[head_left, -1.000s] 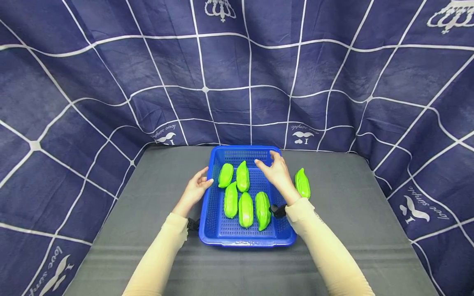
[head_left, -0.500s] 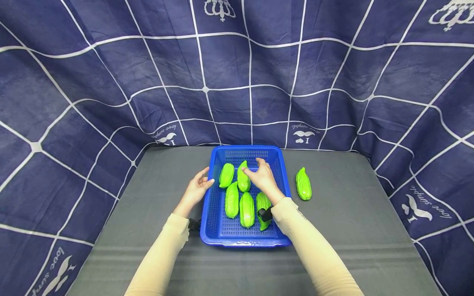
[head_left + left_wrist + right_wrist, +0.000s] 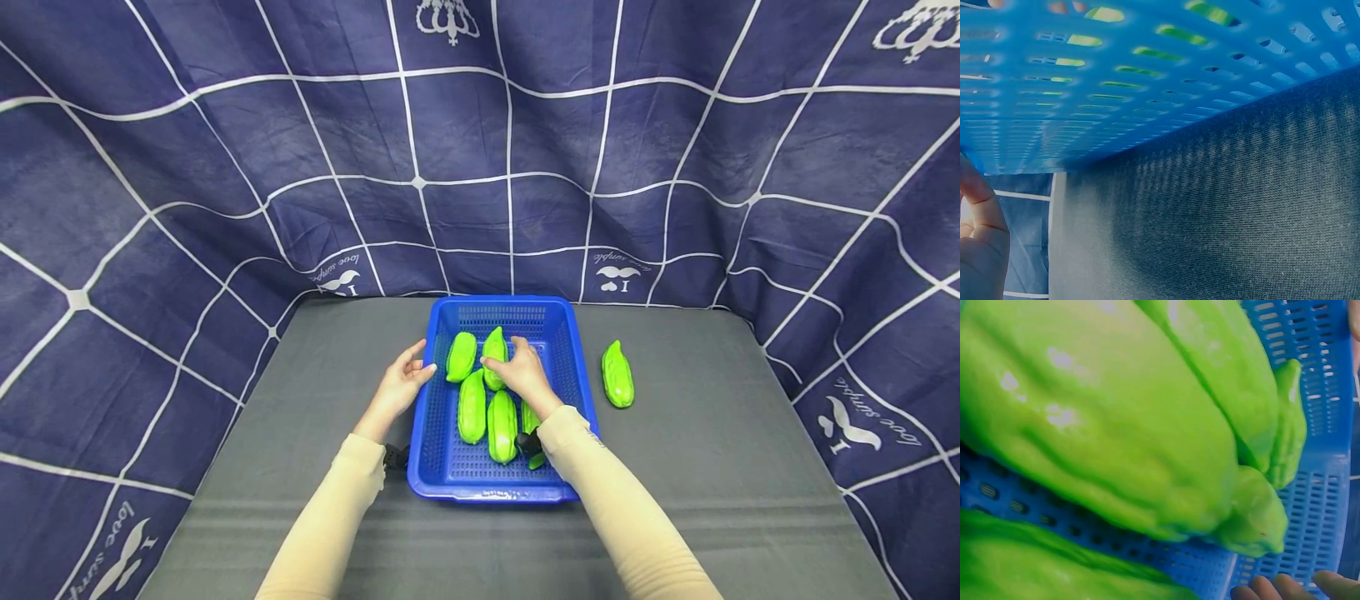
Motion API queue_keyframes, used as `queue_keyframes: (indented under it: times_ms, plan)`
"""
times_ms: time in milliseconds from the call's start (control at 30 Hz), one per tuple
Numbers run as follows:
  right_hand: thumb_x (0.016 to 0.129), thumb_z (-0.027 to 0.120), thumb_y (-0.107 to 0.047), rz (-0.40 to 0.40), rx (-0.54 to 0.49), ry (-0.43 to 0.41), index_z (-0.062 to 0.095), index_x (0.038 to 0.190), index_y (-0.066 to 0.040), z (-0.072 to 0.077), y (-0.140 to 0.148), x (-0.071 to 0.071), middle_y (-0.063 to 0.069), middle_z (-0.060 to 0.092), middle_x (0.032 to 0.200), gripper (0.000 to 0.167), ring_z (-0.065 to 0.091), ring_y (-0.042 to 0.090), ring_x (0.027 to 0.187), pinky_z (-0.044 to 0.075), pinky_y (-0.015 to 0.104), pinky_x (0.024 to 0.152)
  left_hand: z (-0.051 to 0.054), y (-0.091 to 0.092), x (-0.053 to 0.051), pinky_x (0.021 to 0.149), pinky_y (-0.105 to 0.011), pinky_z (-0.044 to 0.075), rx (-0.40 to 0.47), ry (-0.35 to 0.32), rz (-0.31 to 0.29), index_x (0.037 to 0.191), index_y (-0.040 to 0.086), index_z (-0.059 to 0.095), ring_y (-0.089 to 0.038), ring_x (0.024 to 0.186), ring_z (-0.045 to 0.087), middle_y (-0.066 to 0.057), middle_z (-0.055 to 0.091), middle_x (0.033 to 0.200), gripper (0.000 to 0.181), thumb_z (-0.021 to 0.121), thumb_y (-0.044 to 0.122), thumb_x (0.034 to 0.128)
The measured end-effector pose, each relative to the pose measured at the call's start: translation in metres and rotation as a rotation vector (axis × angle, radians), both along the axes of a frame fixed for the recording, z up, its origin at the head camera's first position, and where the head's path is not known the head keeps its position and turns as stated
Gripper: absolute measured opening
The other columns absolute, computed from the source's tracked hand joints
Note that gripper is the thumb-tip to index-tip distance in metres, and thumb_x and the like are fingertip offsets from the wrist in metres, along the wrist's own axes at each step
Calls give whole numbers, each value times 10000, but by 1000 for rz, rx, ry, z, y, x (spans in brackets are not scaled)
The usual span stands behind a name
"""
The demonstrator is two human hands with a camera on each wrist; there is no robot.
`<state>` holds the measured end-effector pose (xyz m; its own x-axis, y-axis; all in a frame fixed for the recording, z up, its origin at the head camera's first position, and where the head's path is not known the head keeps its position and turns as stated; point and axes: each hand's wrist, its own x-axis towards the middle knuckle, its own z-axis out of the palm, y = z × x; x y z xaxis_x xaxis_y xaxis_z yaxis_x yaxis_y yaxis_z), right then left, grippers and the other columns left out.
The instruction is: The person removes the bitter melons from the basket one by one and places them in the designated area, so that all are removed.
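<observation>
In the head view my left hand [image 3: 393,390] grips the left rim of a blue plastic basket [image 3: 495,493], thumb over the edge and fingers outside. A bent finger [image 3: 984,206] shows beside the basket wall in the left wrist view. My right hand [image 3: 528,379] hovers over the back middle gourd [image 3: 497,340], green and ribbed, with thumb to its left and fingers to its right. The right wrist view shows the fingertips [image 3: 1266,589] apart from this gourd [image 3: 1254,515]. Several like gourds lie in the basket, including one at back left [image 3: 461,357].
Another green gourd [image 3: 618,377] lies on the grey tablecloth [image 3: 697,400] right of the basket. A dark blue curtain [image 3: 480,142] with white lines hangs behind the table. The right forearm crosses the basket's front right corner.
My right hand has moved left and toward me, from the basket's right rim to over the back middle gourd. The left hand stays on the left rim.
</observation>
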<state>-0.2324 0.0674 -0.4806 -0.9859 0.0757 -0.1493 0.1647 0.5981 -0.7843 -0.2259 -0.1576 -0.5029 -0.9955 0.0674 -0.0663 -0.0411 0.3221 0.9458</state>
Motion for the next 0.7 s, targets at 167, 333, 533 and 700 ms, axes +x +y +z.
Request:
queue_keyframes:
  times_ms: [167,333,533,700]
  plan:
    - [858,738,-349,-9,26,-20,395,1439,61,-7,-3,0,303,470,1420,789,444,424,1336,372,507,1102,-1,0,1,708,-149,469,18,2,-5,1492,25,392,-40,782,579,-275,642,1095,585,622,53,955]
    - [854,743,-339,-17,34,-28,398,1433,69,-13,-4,-1,306,478,1407,788,452,425,1327,377,501,1099,0,0,1,711,-155,469,14,0,-3,1495,24,387,-65,805,591,-284,642,1109,585,617,59,958]
    - [851,753,-298,5,44,-17,429,1397,77,-19,-8,0,299,529,1313,737,504,415,1255,414,496,1061,2,-1,2,719,-160,471,3,-3,-1,1498,28,384,-93,830,603,-272,642,1115,586,617,67,961]
    - [870,744,-264,20,83,-31,417,1388,72,-24,-12,0,287,533,1256,699,526,406,1206,437,502,1034,16,1,8,706,-161,471,22,-2,-29,1491,-19,368,-104,823,613,-303,638,1107,589,614,59,961]
